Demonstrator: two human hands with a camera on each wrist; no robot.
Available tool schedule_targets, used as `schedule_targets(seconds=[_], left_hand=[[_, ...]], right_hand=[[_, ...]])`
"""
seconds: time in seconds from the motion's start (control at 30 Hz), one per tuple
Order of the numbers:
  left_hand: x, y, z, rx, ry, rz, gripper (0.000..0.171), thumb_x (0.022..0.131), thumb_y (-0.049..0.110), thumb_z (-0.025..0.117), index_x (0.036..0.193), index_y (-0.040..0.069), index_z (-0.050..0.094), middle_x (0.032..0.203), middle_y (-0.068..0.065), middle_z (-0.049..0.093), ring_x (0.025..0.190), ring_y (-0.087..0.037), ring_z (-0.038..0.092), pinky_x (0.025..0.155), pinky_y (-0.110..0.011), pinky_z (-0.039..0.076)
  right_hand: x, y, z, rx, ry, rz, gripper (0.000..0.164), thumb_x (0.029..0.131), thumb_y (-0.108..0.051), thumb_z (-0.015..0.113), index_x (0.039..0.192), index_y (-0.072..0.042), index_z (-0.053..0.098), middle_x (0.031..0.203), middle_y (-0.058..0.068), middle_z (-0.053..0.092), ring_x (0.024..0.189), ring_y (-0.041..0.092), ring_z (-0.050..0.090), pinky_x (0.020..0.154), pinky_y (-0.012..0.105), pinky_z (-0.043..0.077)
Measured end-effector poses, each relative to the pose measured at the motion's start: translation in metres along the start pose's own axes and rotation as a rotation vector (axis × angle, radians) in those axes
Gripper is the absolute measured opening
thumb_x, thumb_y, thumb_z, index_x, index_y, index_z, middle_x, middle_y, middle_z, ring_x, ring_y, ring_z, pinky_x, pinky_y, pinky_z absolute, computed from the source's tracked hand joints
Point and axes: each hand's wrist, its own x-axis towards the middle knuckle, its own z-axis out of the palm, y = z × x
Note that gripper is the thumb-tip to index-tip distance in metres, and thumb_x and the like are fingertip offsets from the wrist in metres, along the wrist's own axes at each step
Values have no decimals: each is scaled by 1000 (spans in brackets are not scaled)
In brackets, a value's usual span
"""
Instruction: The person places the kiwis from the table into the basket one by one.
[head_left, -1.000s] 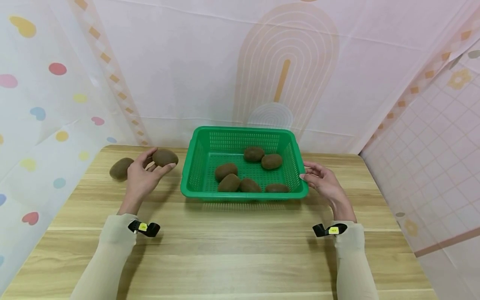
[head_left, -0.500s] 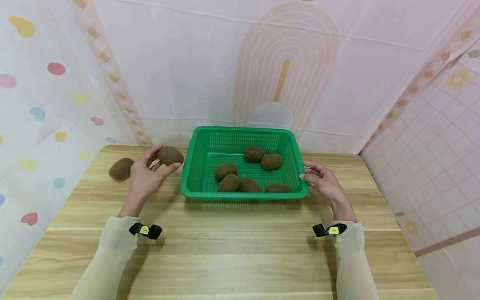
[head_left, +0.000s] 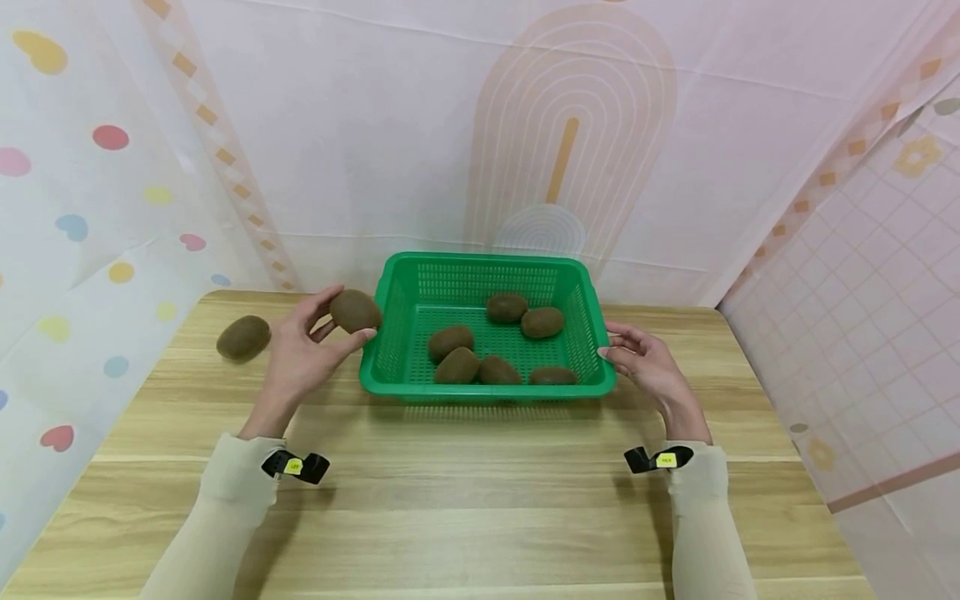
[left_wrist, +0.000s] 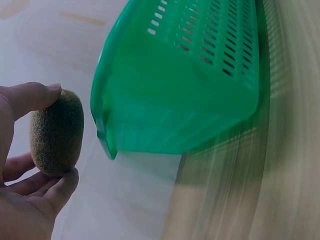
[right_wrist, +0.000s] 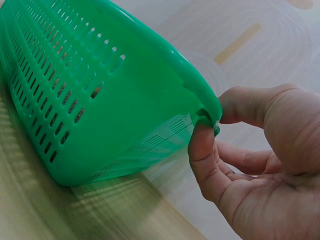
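Note:
A brown fuzzy kiwi (head_left: 356,312) is pinched between the thumb and fingers of my left hand (head_left: 307,346), held up at the left rim of the green basket. The left wrist view shows that kiwi (left_wrist: 57,132) apart from the basket's rim (left_wrist: 100,95). My right hand (head_left: 648,362) grips the right rim of the green plastic basket (head_left: 487,390); in the right wrist view its thumb and a curled finger pinch the basket's edge (right_wrist: 195,82). Several kiwis, among them one kiwi (head_left: 451,342) at the left, lie on the basket's floor.
Another kiwi (head_left: 243,338) lies on the wooden table (head_left: 465,500) to the left, beyond my left hand. Behind the basket stands a pale patterned backdrop (head_left: 375,150), with more patterned sheeting at both sides.
My left hand has carried its kiwi to the right, from over the table to the basket's left rim. The right hand and the basket have stayed put.

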Motion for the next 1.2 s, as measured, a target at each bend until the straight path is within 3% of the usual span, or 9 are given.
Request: schedule_targets(seconds=[0.3, 0.5, 0.7, 1.0, 1.2], left_hand=[[-2, 10, 6, -17, -52, 53, 76, 84, 18, 86, 151, 10, 51, 151, -11, 52, 138, -28, 52, 104, -20, 50], [-4, 15, 11, -17, -71, 107, 75, 83, 15, 87, 150, 11, 53, 150, -10, 54, 135, -28, 54, 103, -25, 52], [-7, 18, 17, -13, -83, 168, 73, 83, 13, 87, 149, 12, 55, 144, -11, 58, 132, -29, 57, 100, -19, 52], [-8, 19, 27, 19, -102, 253, 71, 81, 8, 87, 146, 5, 56, 137, -15, 61, 128, -32, 60, 99, -27, 54], [-9, 19, 31, 13, -130, 264, 69, 82, 9, 87, 145, 6, 57, 138, -15, 61, 129, -33, 59, 100, -38, 53]], right_hand=[[1, 0, 0, 2, -1, -1, 58, 101, -9, 62, 154, -1, 41, 116, 3, 58, 99, 4, 63, 88, 20, 55], [1, 0, 1, 0, 2, 4, 58, 101, -9, 62, 155, -2, 41, 116, 3, 58, 99, 4, 63, 88, 20, 55], [1, 0, 0, 12, 10, 0, 57, 101, -7, 62, 154, 0, 42, 114, 1, 58, 98, 4, 63, 87, 21, 56], [1, 0, 0, 12, 7, -1, 58, 101, -8, 62, 154, 0, 41, 113, 0, 58, 98, 4, 63, 88, 21, 56], [1, 1, 0, 12, 5, 0, 58, 101, -9, 62, 154, 0, 41, 116, 1, 58, 100, 4, 63, 89, 21, 56]])
